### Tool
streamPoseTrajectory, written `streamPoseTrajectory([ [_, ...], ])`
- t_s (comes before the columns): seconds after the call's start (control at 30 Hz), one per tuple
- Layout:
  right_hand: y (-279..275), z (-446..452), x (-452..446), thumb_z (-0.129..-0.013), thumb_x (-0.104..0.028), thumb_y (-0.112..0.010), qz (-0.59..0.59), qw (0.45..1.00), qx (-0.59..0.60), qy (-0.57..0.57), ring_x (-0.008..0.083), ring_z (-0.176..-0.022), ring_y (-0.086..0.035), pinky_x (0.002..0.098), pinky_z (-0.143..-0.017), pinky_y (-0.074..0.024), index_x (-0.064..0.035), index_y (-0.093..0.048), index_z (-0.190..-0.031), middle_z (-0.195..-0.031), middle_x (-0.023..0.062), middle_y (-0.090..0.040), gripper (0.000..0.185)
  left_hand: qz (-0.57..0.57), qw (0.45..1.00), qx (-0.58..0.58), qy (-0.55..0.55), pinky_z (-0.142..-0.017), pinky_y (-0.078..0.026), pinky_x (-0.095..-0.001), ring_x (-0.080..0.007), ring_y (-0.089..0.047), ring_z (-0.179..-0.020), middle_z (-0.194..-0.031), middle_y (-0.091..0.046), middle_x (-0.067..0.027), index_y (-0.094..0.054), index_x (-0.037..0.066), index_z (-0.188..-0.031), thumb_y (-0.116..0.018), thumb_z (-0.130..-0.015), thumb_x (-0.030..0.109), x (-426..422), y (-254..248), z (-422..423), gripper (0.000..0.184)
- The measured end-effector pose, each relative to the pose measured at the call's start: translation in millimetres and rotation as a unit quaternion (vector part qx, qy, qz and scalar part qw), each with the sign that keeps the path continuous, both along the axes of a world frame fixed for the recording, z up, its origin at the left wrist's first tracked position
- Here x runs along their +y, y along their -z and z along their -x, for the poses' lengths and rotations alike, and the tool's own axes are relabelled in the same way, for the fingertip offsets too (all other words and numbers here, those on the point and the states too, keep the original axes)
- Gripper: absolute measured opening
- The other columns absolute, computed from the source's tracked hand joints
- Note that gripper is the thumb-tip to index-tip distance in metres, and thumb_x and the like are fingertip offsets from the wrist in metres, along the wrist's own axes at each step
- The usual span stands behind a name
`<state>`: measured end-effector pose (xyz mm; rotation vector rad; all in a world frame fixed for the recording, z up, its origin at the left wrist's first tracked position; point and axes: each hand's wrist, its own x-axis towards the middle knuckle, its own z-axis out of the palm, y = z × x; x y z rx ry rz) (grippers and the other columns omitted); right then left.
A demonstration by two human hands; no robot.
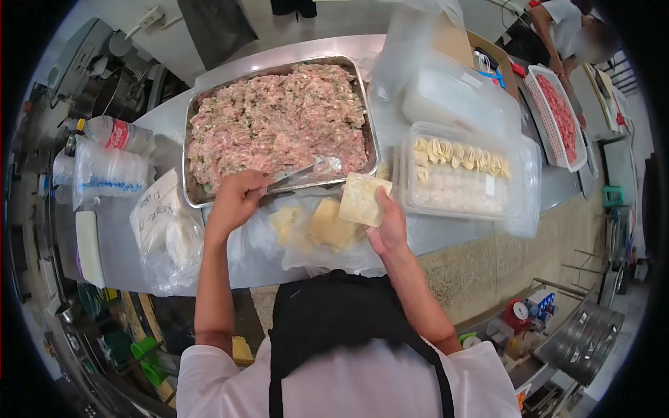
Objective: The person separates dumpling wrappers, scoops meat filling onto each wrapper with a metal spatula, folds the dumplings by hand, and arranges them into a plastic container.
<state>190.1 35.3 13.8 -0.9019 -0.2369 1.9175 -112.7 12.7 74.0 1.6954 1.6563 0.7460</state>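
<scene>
A metal tray full of ground meat with green bits lies in front of me. My left hand is closed on the handle of a flat metal spreader, whose tip is at the meat by the tray's near edge. Between the fingers of my right hand is a square dough wrapper, just right of that edge. More wrappers rest on plastic film below the tray. To the right, a clear plastic container holds rows of folded dumplings.
Plastic lids and a cardboard box stand at the back right. Beyond them a person reaches toward a white basket of meat. Bottles and plastic bags lie on the left.
</scene>
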Motion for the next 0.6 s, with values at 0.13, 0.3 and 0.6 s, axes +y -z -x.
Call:
streamPoseTrajectory([
  [0.13,4,-2,2,-0.106,-0.023,-0.046,-0.037,0.999,0.002,-0.012,0.0277,-0.118,-0.061,0.0441,-0.102,-0.0497,0.0006,-0.048,-0.134,-0.129,0.0138,-0.061,0.037,-0.029,0.983,0.178,0.030,-0.071,-0.051,-0.0433,-0.0355,-0.066,-0.081,-0.088,-0.070,-0.0162,-0.075,0.005,-0.100,-0.062,-0.077,-0.002,33,51,25,0.027],
  [0.3,4,-16,-2,-0.105,-0.024,-0.047,-0.037,0.998,-0.043,0.002,0.0335,-0.120,-0.061,0.0455,-0.104,-0.0493,0.0039,-0.046,-0.136,-0.132,0.0192,-0.059,0.042,-0.017,0.973,0.151,0.174,-0.066,-0.051,-0.0426,-0.0332,-0.067,-0.074,-0.079,-0.070,-0.0156,-0.075,0.004,-0.098,-0.064,-0.076,-0.001,62,66,6,0.025],
  [0.6,-3,-1,4,-0.106,-0.028,-0.042,0.016,0.995,0.090,0.034,0.0336,-0.127,-0.055,0.0475,-0.111,-0.0418,0.0038,-0.045,-0.139,-0.137,0.0188,-0.056,0.046,0.132,0.962,-0.238,0.031,-0.054,-0.045,-0.0266,-0.0081,-0.056,-0.061,-0.084,-0.062,-0.0039,-0.076,0.002,-0.104,-0.061,-0.083,-0.010,14,-12,-29,0.029],
])
